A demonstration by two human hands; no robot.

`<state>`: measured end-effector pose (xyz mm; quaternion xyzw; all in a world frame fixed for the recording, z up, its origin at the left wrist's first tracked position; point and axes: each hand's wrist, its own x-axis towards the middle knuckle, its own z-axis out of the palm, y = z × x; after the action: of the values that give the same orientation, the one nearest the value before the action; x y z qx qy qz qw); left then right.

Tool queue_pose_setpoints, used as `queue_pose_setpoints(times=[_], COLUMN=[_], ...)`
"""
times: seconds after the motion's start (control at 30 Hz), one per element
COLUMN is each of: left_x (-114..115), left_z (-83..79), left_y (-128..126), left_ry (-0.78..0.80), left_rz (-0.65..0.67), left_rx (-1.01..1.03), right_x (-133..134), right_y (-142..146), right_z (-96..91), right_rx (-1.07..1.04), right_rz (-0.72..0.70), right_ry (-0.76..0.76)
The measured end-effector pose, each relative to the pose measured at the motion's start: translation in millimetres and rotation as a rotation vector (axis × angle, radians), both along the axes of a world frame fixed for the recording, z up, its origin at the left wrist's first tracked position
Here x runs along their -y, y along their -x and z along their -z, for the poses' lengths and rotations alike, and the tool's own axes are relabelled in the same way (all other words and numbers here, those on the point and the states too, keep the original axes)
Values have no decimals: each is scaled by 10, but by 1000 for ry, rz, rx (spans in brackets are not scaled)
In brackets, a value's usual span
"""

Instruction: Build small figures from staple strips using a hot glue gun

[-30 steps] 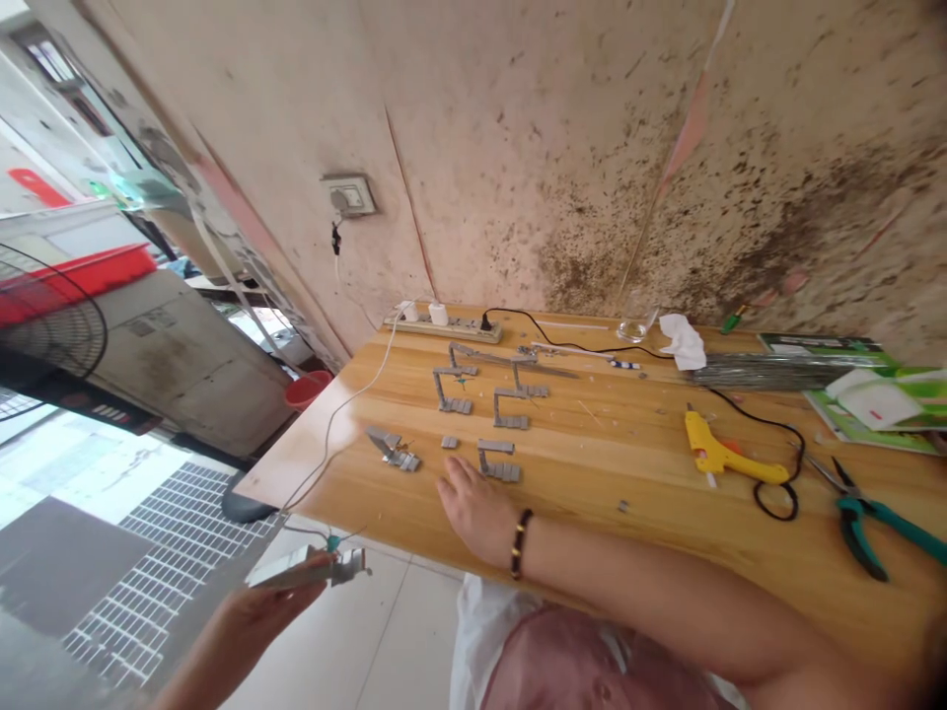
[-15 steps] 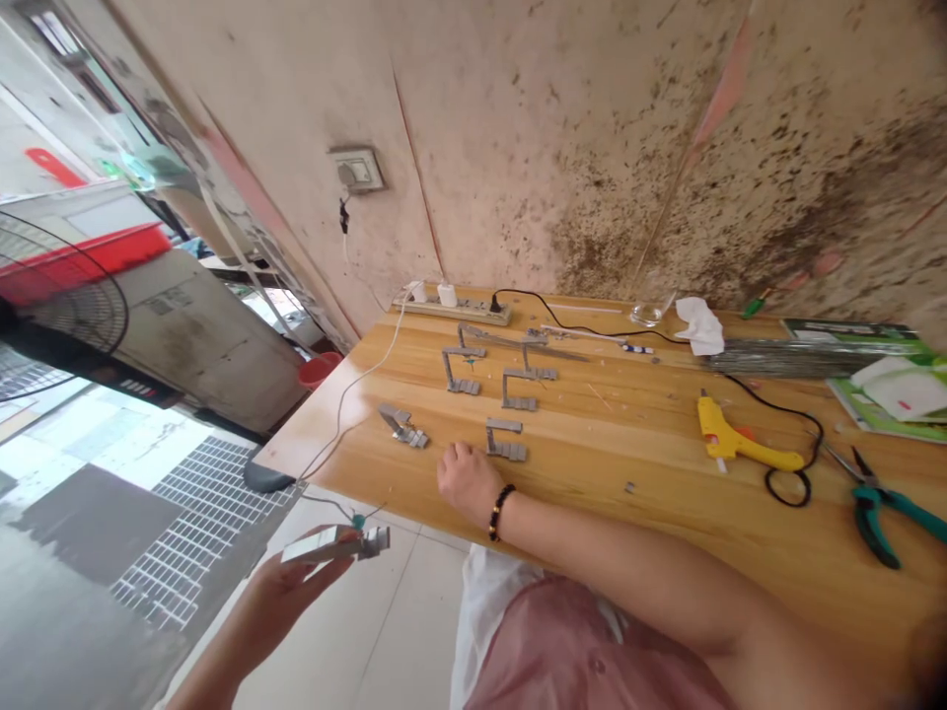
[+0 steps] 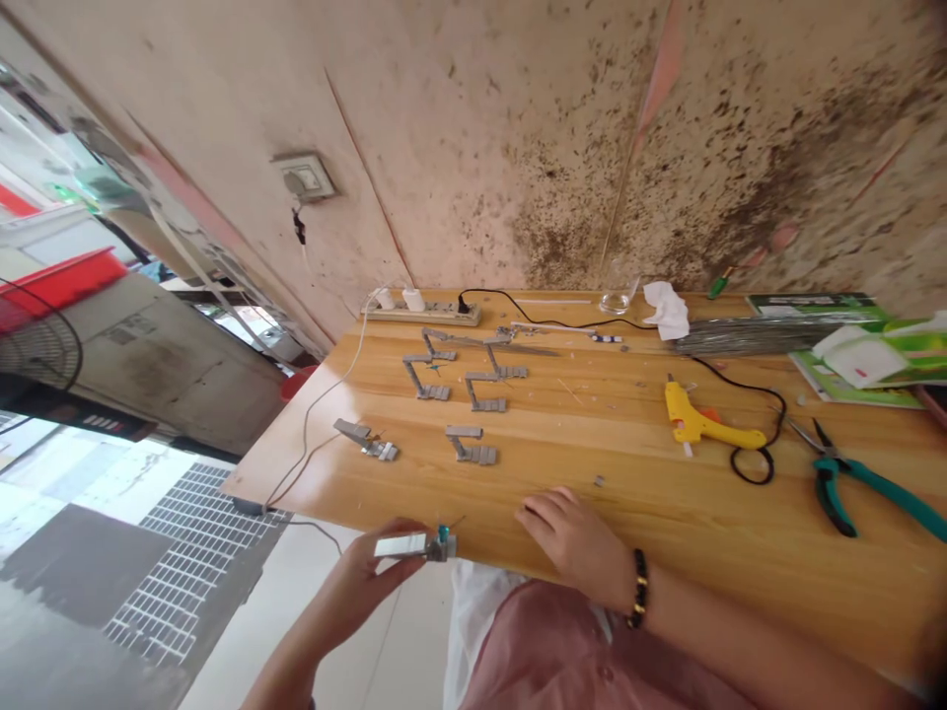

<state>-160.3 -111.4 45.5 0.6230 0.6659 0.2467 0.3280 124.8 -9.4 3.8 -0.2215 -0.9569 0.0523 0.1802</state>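
My left hand [image 3: 362,587] is closed round a small grey assembled piece [image 3: 414,545] with a teal bit and thin wires at its tip, held just off the near edge of the wooden table [image 3: 666,513]. Near that same edge lies my right hand [image 3: 577,537], a dark bead bracelet on its wrist. Its fingers are loosely curled and pressed together; whether anything is in them I cannot see. Several grey Z-shaped pieces [image 3: 473,449] lie farther back on the table. A yellow glue gun [image 3: 702,426] with a black cord lies to the right.
Teal-handled pliers [image 3: 850,478] lie at the right. A power strip [image 3: 425,311], a small glass [image 3: 618,296], a crumpled tissue [image 3: 666,308], a bundle of metal rods [image 3: 747,335] and green packets [image 3: 865,355] line the stained wall. A fan [image 3: 36,345] stands at the left.
My right hand drew back from the grey pieces to the table's near edge. My left hand brought its piece up and right, close to the table edge. The view shifted.
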Motion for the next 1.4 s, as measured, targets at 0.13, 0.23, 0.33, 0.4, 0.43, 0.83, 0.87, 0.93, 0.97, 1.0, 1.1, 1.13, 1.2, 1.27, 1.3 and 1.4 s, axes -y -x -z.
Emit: queue_pose_setpoints(times=[0.13,0.23,0.33,0.4,0.43,0.83,0.87,0.93,0.97,1.0,1.1,1.13,1.2,1.27,1.3,1.4], left_x=[-174,-318,-488,-615,-681,-1342,-1377,-1441,-1473,-1504,-1597,-1627,-1683,-1731,-1751,-1795], left_z=[5,18,32,50,65,251,253,256,259,264,290,299,312,313,312,317], left_y=[-287,-503,-726,-864,-926,-1303,-1316,-1335,-1342,-1346,-1353,-1354,-1361,-1374,-1382,-1404], left_ry=[-5,30,-10,-42,-59,-138,-137,-137,-138,-139,-151,-154,-151,-137,-132,-137], left_rz=[54,46,85,192,210,106,113,128,131,132,136,138,142,142,143,152], left_rx=[47,73,26,19,15,2,-14,-44,-53,-57,-45,-38,-25,-23,-23,-23], right_x=[-6,-3,5,13,17,16,-7,-74,-116,-164,-342,-410,-554,-695,-758,-889], right_y=[-445,-772,-1072,-1236,-1304,-1372,-1355,-1321,-1302,-1281,-1200,-1170,-1109,-1049,-1021,-953], right_z=[46,53,83,130,160,267,255,205,165,116,-66,-124,-217,-260,-262,-196], right_rx=[-22,-30,-64,-88,-99,-354,-361,-354,-336,-306,-191,-159,-98,-68,-62,-93], right_rz=[108,135,164,229,268,601,603,568,533,500,380,355,324,314,315,346], right_ry=[-8,-74,-111,-96,-71,271,294,309,298,281,233,227,220,223,224,259])
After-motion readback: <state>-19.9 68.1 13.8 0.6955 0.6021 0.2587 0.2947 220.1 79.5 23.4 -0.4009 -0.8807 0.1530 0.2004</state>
